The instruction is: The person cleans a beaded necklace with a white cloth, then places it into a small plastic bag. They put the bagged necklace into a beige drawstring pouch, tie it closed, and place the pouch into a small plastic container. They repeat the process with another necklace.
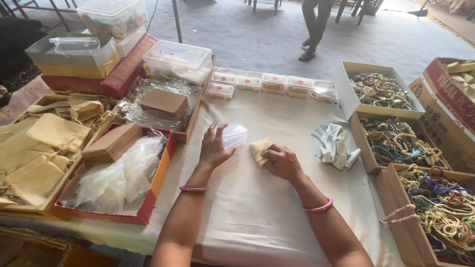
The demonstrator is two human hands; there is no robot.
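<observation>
My left hand (213,148) grips a small clear plastic box (234,135) just above the cream tablecloth (247,207), fingers spread along its side. Beside it my right hand (283,161) presses on a small beige cloth pouch (259,149) lying on the cloth, fingertips pinching its edge. Box and pouch sit almost touching at the middle of the table. Both wrists wear pink bangles.
A row of small lidded boxes (274,83) lines the far edge. Open cartons of bead necklaces (396,141) stand at right, a crumpled grey cloth (336,143) nearby. Left trays hold plastic bags (118,173) and beige pouches (44,143). A person's legs (314,24) stand beyond.
</observation>
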